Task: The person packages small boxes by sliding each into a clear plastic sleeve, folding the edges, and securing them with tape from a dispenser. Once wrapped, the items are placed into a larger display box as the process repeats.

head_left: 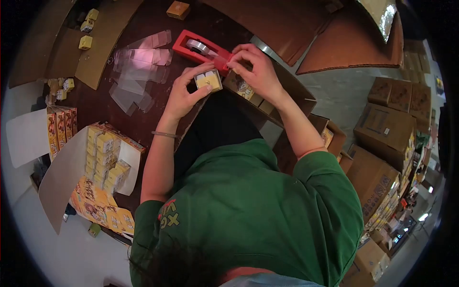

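My left hand (182, 95) is closed around a small pale-yellow box (208, 82), which seems to sit in a clear plastic sleeve. Right beside it lies a red tape dispenser (188, 37) with a roll of clear tape (197, 47). The fingertips of my right hand (258, 71) are pinched at the dispenser's cutting end, where the tape strip ends. Below that hand, an open cardboard box (296, 95) holds small printed boxes, partly hidden by my wrist. Flat clear plastic sleeves (138, 71) lie in a loose pile left of the dispenser.
An orange-brown small box (178, 9) sits at the table's (103, 103) far side. At left, an open display carton (129, 138) holds several small yellow boxes (103, 152). Cardboard flaps (354, 48) rise at upper right; stacked cartons (385, 126) stand on the right.
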`<action>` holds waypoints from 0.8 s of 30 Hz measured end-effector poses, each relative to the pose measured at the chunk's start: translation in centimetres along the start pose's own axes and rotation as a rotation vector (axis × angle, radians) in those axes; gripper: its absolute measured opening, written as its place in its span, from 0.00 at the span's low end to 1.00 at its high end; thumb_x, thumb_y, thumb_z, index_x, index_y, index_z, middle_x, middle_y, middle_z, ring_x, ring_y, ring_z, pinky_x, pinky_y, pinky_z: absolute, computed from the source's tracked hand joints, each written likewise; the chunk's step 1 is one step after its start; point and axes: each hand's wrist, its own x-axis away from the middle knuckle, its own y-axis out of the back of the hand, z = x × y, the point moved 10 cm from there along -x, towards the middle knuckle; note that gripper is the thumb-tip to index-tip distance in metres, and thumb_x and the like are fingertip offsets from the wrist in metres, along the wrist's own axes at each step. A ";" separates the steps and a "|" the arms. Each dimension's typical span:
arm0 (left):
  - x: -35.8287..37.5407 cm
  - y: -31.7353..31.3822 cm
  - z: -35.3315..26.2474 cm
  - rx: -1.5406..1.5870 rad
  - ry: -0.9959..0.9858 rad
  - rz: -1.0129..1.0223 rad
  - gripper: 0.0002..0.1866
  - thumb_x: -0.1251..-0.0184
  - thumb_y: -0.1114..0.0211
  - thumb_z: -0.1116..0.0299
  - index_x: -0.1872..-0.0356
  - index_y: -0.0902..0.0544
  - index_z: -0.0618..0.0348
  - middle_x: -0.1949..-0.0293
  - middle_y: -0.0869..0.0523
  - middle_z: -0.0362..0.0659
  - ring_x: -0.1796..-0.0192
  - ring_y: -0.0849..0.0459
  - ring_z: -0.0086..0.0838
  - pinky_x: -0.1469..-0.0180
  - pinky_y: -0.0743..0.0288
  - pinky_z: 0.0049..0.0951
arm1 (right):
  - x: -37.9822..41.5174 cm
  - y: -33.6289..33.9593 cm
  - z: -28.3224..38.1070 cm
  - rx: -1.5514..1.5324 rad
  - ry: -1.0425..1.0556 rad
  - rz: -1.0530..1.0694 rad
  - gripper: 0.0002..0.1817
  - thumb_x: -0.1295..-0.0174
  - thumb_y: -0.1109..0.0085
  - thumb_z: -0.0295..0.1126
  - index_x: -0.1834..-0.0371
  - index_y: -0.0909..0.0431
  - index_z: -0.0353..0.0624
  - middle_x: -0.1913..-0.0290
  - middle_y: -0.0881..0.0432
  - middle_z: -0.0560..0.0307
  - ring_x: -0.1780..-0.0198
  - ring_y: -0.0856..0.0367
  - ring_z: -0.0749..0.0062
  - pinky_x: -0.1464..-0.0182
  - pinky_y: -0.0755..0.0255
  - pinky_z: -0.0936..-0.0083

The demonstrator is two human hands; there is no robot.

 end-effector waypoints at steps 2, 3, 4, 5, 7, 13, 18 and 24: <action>0.1 -0.2 -0.1 -0.037 -0.023 -0.014 0.27 0.45 0.30 0.65 0.41 0.19 0.58 0.42 0.17 0.48 0.40 0.21 0.35 0.33 0.33 0.35 | 0.8 1.0 -0.8 -0.078 -0.059 -0.060 0.07 0.35 0.37 0.31 0.62 0.16 0.39 0.57 0.17 0.55 0.61 0.17 0.72 0.54 0.24 0.76; 0.2 -0.3 0.0 -0.036 -0.020 -0.015 0.27 0.45 0.30 0.65 0.41 0.19 0.58 0.42 0.17 0.48 0.41 0.21 0.35 0.33 0.32 0.35 | 1.2 1.5 -1.4 -0.117 -0.091 -0.093 0.07 0.35 0.37 0.30 0.60 0.16 0.38 0.62 0.16 0.55 0.64 0.16 0.75 0.57 0.24 0.77; 0.2 -0.3 0.0 -0.035 -0.019 -0.015 0.27 0.45 0.30 0.66 0.41 0.19 0.58 0.43 0.17 0.48 0.41 0.21 0.35 0.34 0.32 0.34 | 1.3 1.2 -1.7 -0.127 -0.066 -0.089 0.07 0.34 0.38 0.29 0.59 0.16 0.37 0.71 0.17 0.60 0.63 0.19 0.82 0.58 0.25 0.78; 0.1 -0.3 -0.2 -0.037 -0.021 -0.017 0.27 0.46 0.30 0.66 0.41 0.19 0.58 0.43 0.17 0.48 0.41 0.21 0.36 0.34 0.32 0.34 | 1.3 0.5 -3.2 -0.225 -0.130 -0.034 0.07 0.33 0.38 0.30 0.59 0.16 0.38 0.71 0.18 0.61 0.64 0.20 0.83 0.59 0.26 0.79; 0.0 -0.2 -0.7 -0.030 -0.001 -0.038 0.28 0.46 0.30 0.67 0.40 0.19 0.57 0.45 0.16 0.47 0.42 0.20 0.35 0.34 0.31 0.34 | 1.5 -1.2 -6.1 -0.425 -0.257 0.075 0.08 0.33 0.38 0.31 0.59 0.16 0.39 0.70 0.18 0.64 0.66 0.23 0.85 0.61 0.27 0.80; 0.2 0.0 -1.1 -0.173 0.016 -0.008 0.29 0.45 0.31 0.69 0.37 0.21 0.56 0.49 0.16 0.46 0.44 0.20 0.35 0.37 0.30 0.33 | 0.5 -2.3 -8.3 -0.349 -0.308 0.142 0.10 0.32 0.37 0.35 0.62 0.15 0.39 0.73 0.20 0.67 0.69 0.27 0.87 0.64 0.30 0.81; 3.5 1.9 0.0 -0.151 0.030 -0.339 0.25 0.37 0.36 0.73 0.37 0.23 0.57 0.44 0.20 0.47 0.43 0.22 0.32 0.37 0.30 0.31 | 2.2 -2.4 -9.7 -0.141 -0.246 0.060 0.10 0.33 0.37 0.35 0.62 0.15 0.39 0.73 0.19 0.68 0.69 0.24 0.86 0.62 0.27 0.81; 5.0 1.9 0.6 0.130 0.047 -0.414 0.20 0.27 0.45 0.71 0.35 0.28 0.60 0.43 0.22 0.44 0.43 0.24 0.27 0.37 0.32 0.27 | 4.7 -8.3 -0.8 -0.674 -0.161 0.200 0.06 0.32 0.38 0.29 0.57 0.20 0.38 0.62 0.19 0.65 0.60 0.24 0.84 0.55 0.28 0.83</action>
